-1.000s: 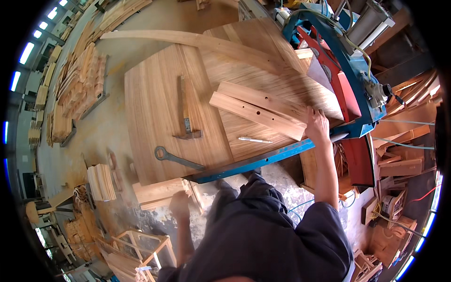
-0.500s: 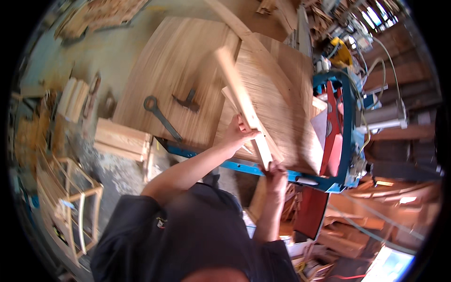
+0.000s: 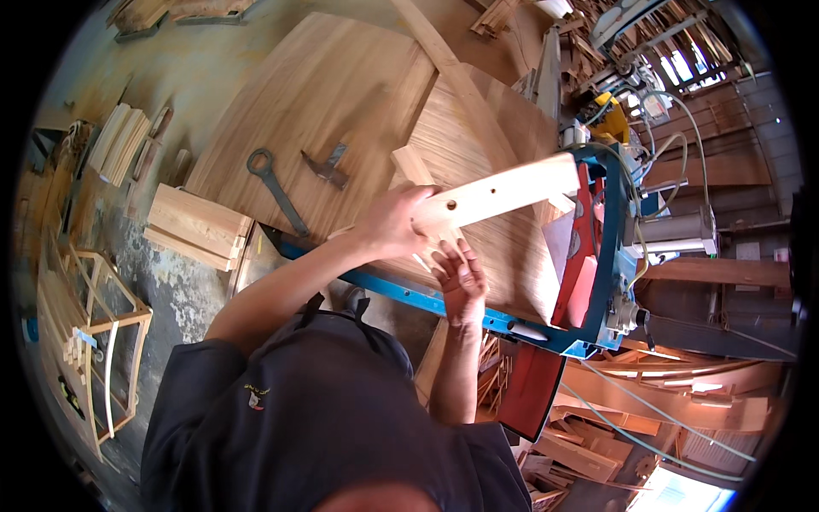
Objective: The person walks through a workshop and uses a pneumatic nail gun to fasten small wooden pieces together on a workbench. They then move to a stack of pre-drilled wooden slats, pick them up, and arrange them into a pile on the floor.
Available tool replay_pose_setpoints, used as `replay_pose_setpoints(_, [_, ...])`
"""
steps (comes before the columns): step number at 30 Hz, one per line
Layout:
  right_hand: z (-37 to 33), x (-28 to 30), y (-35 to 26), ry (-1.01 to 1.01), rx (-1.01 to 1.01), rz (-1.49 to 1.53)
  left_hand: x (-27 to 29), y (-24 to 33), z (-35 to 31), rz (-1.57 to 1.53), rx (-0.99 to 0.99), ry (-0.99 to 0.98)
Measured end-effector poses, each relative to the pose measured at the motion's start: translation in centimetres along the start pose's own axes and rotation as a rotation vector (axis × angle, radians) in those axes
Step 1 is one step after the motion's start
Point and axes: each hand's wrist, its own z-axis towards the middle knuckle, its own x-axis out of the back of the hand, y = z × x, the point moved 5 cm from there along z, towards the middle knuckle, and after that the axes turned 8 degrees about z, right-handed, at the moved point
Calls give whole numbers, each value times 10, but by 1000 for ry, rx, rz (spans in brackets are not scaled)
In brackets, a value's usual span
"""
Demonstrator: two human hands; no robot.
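My left hand [image 3: 394,224] grips one end of a pale wooden board [image 3: 512,192], which points right and has two dark holes in its face. Just below that end, my right hand [image 3: 461,282] is open, palm up with its fingers spread, holding nothing. Under the board, another narrow wooden strip [image 3: 411,164] rests on the wood-topped work surface [image 3: 341,94]. To the left on this surface lie a hammer [image 3: 328,167] and a dark ring-ended wrench [image 3: 277,192].
A blue machine frame [image 3: 610,264] with red parts borders the work surface on the right. Stacked boards [image 3: 198,224] stand at its left, and a slatted wooden frame [image 3: 111,341] is on the floor at lower left. A long plank [image 3: 465,90] crosses the far side.
The board has swung from pointing away to pointing right, its holed face now showing. My right hand has let go of its near end and opened.
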Motion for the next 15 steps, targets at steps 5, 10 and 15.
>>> replay_pose_setpoints(5, [4,11,-59,139,282,-99,11,-26,-7,-10,-16,-52])
replay_pose_setpoints(10, [11,5,-99,199,409,-227,19,-32,-13,34,-23,-172])
replay_pose_setpoints(15, [21,-12,-102,137,406,-225,23,-38,-26,-19,-81,-145])
